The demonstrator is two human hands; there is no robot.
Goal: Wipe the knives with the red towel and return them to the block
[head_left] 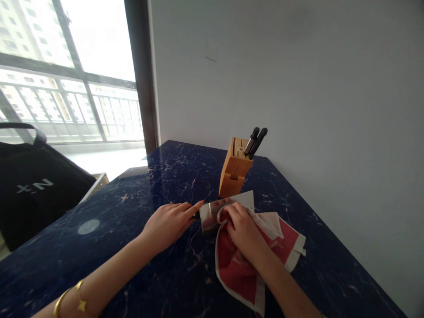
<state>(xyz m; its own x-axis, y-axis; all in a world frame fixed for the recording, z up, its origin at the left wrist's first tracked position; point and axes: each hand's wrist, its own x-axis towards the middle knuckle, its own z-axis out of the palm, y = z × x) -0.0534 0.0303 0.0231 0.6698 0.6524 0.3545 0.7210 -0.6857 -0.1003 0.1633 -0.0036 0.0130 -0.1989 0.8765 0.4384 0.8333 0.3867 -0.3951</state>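
Observation:
A wide steel cleaver (228,206) lies flat on the dark blue marbled table (139,247). My left hand (168,223) is closed around its handle, with the index finger stretched toward the blade. My right hand (243,229) presses a red cloth with a white border (255,260) against the blade, fingers curled into the cloth. The handle itself is hidden under my left hand.
A wooden knife block (234,168) with two black-handled knives (255,141) stands just behind the cleaver, close to the white wall (298,88). A black bag (33,185) sits off the table's left edge by the window.

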